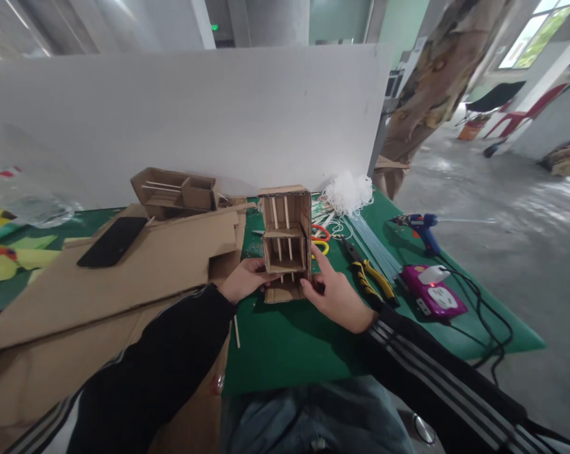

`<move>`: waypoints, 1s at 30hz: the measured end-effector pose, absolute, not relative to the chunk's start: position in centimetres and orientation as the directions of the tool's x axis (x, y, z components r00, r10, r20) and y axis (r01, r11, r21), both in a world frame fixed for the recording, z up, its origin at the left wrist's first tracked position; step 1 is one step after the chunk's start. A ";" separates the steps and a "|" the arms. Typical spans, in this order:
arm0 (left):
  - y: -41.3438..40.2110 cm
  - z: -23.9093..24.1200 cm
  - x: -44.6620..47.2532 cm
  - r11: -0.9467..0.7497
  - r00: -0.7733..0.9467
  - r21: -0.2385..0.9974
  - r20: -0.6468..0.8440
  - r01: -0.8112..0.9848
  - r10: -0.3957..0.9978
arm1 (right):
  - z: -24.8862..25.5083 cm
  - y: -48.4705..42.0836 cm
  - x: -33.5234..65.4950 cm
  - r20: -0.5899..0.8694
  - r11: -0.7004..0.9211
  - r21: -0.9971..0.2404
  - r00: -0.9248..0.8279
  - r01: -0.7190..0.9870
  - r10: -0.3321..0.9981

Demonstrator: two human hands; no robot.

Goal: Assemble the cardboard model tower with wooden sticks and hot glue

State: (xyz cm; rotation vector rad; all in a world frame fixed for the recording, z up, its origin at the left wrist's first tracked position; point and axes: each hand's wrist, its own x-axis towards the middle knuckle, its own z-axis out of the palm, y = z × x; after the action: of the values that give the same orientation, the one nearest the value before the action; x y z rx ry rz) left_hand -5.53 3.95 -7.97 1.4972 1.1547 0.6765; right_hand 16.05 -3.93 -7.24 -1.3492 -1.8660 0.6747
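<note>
A small cardboard box model (285,236) with wooden sticks through its shelves stands upright on the green table (289,347). My left hand (243,279) grips its lower left side, fingers curled onto the base. My right hand (332,293) holds the lower right side, thumb and fingers pressed on the cardboard wall. Both sleeves are black with white stripes.
Large cardboard sheets (124,277) with a black phone (112,241) lie on the left, another cardboard model (176,192) behind. Yellow-handled pliers (370,274), scissors (320,239), glue sticks (374,249), a blue glue gun (420,226) and a purple power strip (434,291) sit right. A white board (181,120) stands behind.
</note>
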 end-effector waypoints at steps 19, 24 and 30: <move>3.7 -7.3 -5.5 0.090 0.365 0.955 -0.193 0.281 0.911 | -5.5 -4.4 18.7 0.156 0.130 -0.868 -0.015 -0.480 0.988; 3.6 -7.3 -5.4 0.095 0.360 0.954 -0.198 0.284 0.912 | -5.0 -4.2 19.6 0.064 -0.097 -0.775 -0.231 -0.625 0.971; 3.5 -7.1 -5.4 0.091 0.359 0.950 -0.201 0.300 0.912 | -4.8 -4.3 19.9 -0.022 -0.143 -0.826 -0.223 -0.546 0.975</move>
State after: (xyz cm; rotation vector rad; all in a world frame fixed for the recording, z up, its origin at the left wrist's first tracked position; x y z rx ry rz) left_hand -5.38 3.54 -7.10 1.4534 1.1675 0.6588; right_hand 19.95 -4.26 -4.76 -0.7075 -0.8510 1.6461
